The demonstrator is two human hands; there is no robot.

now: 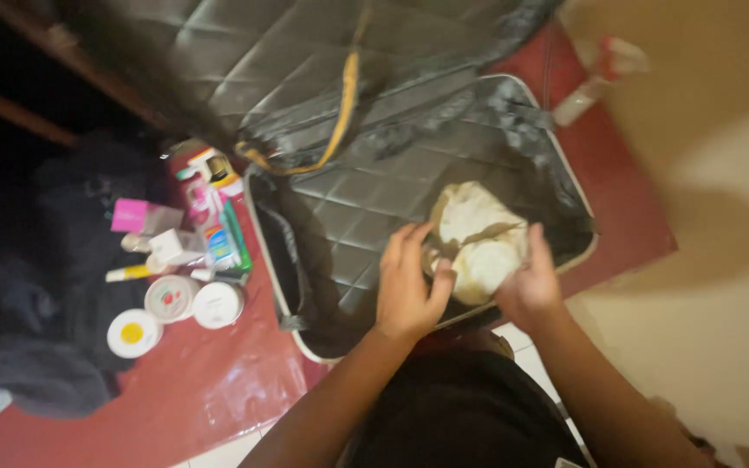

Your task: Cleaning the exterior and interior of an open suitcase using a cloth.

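An open suitcase (366, 186) with grey quilted lining lies on a red mat (210, 390). Inside it, near the front right corner, sits a crumpled cream-coloured cloth bundle (478, 234). My left hand (407, 286) rests on the bundle's left side with fingers spread over the lining. Around the bundle's right side my right hand (530, 277) is curled, gripping it. Both forearms reach in from the bottom of the view.
Left of the suitcase lie several toiletries: round white jars (192, 302), tubes and a pink box (132, 215). Dark clothing (36, 286) is heaped at far left. A spray bottle (595, 82) lies beyond the suitcase's far right corner. The lid (305, 52) leans open behind.
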